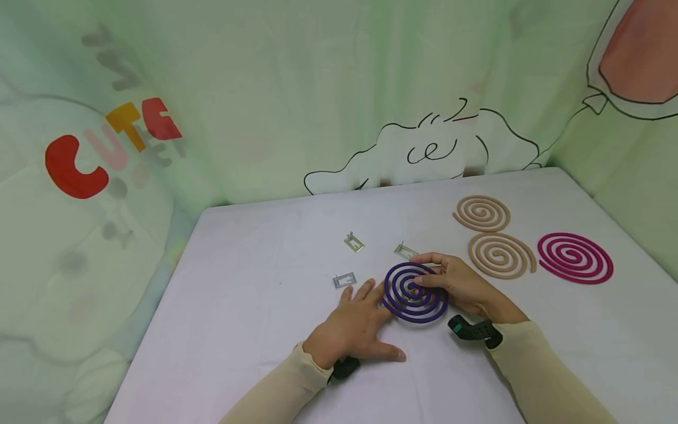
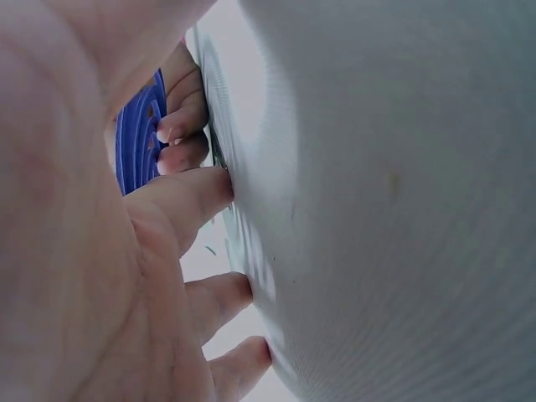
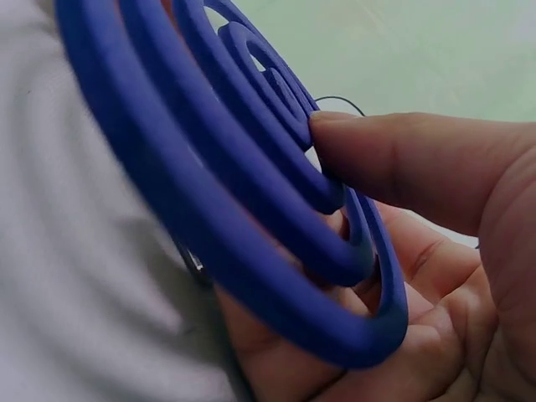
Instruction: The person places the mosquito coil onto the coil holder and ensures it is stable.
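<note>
R hand (image 1: 463, 288) has a firm pinch grip on smooth purple spiral coil (image 3: 230, 167), tilted over tabletop (image 1: 249, 253); L hand (image 1: 357, 327) splayed, empty. Only L-wrist cam shows fingertips (image 2: 240, 287) meeting fine-textured cloth (image 2: 377, 251).

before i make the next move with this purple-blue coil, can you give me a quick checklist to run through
1. Purple-blue mosquito coil in hand: ok, the right hand pinches it, thumb near its center.
2. Coil unbroken: cannot tell fully; no break shows, but fingers cover part.
3. Left hand braced: ok, fingertips touch the white tablecloth.
4. Gold-toned metal stand has its tab raised: ok.
5. Coil seated on a stand: cannot tell; hands and coil hide what is underneath.
6. Magenta mosquito coil clear of both hands: ok, it lies off to the right.
</note>
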### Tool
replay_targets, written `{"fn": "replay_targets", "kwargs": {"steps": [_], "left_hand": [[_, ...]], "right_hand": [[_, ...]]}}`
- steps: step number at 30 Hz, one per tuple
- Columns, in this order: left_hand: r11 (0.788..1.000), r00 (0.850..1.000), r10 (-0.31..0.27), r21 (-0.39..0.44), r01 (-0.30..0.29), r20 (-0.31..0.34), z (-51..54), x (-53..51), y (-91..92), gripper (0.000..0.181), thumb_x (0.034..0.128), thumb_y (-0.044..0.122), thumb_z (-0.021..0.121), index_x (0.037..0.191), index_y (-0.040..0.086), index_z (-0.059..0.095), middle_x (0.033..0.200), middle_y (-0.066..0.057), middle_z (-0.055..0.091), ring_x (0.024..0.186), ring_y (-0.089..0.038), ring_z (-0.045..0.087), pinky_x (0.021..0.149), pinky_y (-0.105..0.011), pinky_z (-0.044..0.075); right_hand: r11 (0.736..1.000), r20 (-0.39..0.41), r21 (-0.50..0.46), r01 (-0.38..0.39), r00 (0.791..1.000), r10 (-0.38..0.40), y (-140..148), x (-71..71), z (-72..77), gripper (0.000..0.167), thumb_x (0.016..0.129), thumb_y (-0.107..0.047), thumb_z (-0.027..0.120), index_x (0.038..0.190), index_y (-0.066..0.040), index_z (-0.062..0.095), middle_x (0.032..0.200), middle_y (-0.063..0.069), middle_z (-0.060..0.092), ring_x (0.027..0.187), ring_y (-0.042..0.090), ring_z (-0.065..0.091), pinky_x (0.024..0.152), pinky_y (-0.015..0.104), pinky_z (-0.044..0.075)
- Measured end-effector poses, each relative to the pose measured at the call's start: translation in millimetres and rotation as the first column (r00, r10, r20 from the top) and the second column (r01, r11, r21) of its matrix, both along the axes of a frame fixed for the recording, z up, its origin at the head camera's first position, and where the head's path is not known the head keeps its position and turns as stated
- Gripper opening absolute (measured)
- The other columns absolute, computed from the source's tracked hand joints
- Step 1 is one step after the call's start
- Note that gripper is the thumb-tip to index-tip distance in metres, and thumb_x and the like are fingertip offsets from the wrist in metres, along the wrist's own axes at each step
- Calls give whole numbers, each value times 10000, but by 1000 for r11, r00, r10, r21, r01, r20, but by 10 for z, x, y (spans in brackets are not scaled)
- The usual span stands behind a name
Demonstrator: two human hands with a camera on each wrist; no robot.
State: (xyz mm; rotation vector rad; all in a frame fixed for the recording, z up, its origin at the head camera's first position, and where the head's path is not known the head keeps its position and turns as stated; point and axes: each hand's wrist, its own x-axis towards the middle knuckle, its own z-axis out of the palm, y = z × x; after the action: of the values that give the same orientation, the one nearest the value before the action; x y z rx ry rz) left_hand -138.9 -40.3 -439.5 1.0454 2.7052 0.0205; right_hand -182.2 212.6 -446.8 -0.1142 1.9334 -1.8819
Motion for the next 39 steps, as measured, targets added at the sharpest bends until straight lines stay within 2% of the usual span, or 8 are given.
{"fn": "replay_targets", "kwargs": {"steps": [8, 16, 28, 35, 39], "left_hand": [[1000, 1000, -2, -17, 2, -19, -5, 18, 3, 1047, 845, 837, 593, 1678, 365, 171, 1745, -33, 167, 1591, -334, 195, 1199, -625, 284], [1000, 1000, 0, -23, 0, -21, -11, 8, -1, 1051, 862, 843, 558, 1684, 358, 117, 1752, -15, 136, 1597, -328, 176, 1206, -607, 280], [1000, 1000, -13, -15, 12, -23, 1, 3, -4, 1044, 865, 838, 562, 1684, 357, 131, 1749, -16, 146, 1588, -337, 201, 1182, -608, 317], [1000, 1000, -5, -16, 5, -30, 9, -1, 8, 1044, 868, 841, 552, 1685, 342, 136, 1743, -16, 174, 1586, -328, 211, 1180, -598, 324], [1000, 1000, 0, -28, -1, -30, 13, -1, 11, 1028, 871, 847, 536, 1683, 332, 171, 1739, -11, 188, 1587, -317, 209, 1184, -589, 322]], "right_hand": [[1000, -9, 15, -2, 1000, 2, -10, 16, -32, 600, 958, -38, 724, 1468, 98, 439, 1053, 73, 757, 943, 140, 736, 806, 283, 602], [1000, -25, 14, -18, 1000, 18, -33, 27, 0, 616, 959, -39, 718, 1479, 107, 420, 1037, 74, 761, 928, 139, 741, 801, 285, 602], [999, -37, 14, -31, 999, 32, -46, 13, 28, 603, 953, -36, 726, 1466, 106, 443, 1055, 92, 761, 938, 137, 736, 802, 284, 604], [999, -37, 39, -29, 999, 30, -39, 0, 22, 594, 956, -49, 731, 1461, 100, 456, 1144, 128, 742, 982, 142, 725, 822, 291, 603], [998, -25, 54, -36, 999, 37, -31, -2, 22, 593, 957, -62, 735, 1453, 108, 457, 1115, 126, 737, 963, 153, 727, 813, 299, 605]]}}
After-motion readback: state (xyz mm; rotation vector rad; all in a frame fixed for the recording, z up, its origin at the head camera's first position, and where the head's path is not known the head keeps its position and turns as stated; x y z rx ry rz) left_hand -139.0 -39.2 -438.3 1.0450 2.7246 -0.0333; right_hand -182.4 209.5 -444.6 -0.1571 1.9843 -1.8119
